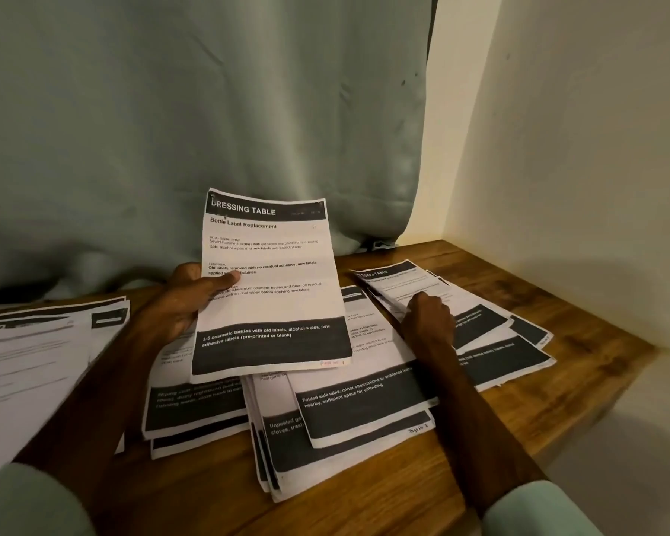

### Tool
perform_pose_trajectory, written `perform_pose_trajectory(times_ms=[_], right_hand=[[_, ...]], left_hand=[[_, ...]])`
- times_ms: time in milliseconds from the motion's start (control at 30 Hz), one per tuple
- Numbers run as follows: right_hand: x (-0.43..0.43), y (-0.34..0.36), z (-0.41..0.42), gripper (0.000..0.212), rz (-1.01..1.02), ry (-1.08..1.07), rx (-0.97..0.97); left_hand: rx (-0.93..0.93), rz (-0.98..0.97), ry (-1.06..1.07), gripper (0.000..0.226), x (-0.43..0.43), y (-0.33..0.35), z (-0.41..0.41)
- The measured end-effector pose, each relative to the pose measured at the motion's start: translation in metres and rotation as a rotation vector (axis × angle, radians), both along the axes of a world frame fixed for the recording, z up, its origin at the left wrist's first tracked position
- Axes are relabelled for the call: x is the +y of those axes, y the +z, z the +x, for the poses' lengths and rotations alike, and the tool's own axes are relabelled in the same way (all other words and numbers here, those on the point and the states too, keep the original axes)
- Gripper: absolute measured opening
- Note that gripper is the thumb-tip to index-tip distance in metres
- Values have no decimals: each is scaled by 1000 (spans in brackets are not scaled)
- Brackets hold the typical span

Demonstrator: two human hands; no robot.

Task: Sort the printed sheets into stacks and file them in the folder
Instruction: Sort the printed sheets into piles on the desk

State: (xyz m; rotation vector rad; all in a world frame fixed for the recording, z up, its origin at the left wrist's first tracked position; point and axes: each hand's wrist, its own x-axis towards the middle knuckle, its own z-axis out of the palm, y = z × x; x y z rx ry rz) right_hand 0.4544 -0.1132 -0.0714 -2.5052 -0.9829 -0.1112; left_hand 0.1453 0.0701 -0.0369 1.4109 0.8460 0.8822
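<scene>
The sheet point(267, 280) in my left grip point(186, 299) is white with a black band headed "DRESSING TABLE" on top, "Bottle Label Replacement" below it, and a wide black block with white text near the foot. It stands nearly upright above the piles, my thumb pressed on its front and my fingers behind its left edge.

Under and just right of that grip lies the middle stack point(349, 412). A smaller pile point(194, 412) lies below it, and a blurred far pile point(35, 361) lies well to its left. All rest on a brown wooden bench point(557, 400) in a corner, with a grey-green curtain point(209, 110) behind and a cream wall point(577, 129) to the right.

My right grip point(428, 319) lies knuckles up on the fanned right stack point(480, 323), fingers curled onto its top page. I cannot tell whether it pinches the page.
</scene>
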Motion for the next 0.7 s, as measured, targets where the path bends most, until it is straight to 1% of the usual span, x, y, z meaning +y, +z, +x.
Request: perform_pose_trajectory(times_ms=[67, 133, 167, 200, 233, 300, 367, 433, 500, 533, 600, 633, 700], right_hand=[[-4, 10, -5, 37, 86, -49, 38], [-9, 22, -14, 28, 214, -87, 9], [-11, 28, -22, 27, 293, -85, -17], [-14, 35, -33, 26, 365, -67, -36], [-16, 42, -47, 26, 435, -37, -46], [-20, 54, -82, 24, 566, 63, -55], [-23, 62, -119, 20, 649, 220, -153], [-23, 63, -150, 29, 647, 360, -226], [-20, 59, -172, 39, 583, 439, -265], [-18, 57, -181, 45, 544, 461, -285], [-13, 51, -194, 59, 487, 498, -325], [-11, 49, -199, 65, 472, 516, -350], [-9, 47, -205, 72, 458, 556, -380]], left_hand=[[35, 86, 56, 39, -3, 4, 1], [36, 262, 115, 66, -2, 8, 1], [13, 341, 112, 78, -3, 10, 2], [-25, 396, 88, 84, -9, 12, 3], [-57, 449, 45, 84, -13, 14, 4], [-101, 532, -18, 78, -19, 17, 8], [-121, 610, -63, 69, -23, 23, 11], [-112, 705, -68, 55, -22, 31, 11], [-86, 795, -71, 43, -23, 37, 11], [-86, 785, -73, 40, -25, 39, 11], [-110, 694, -55, 35, -26, 43, 11], [-131, 617, -48, 31, -29, 46, 12], [-240, 416, -83, 17, -39, 54, 14]])
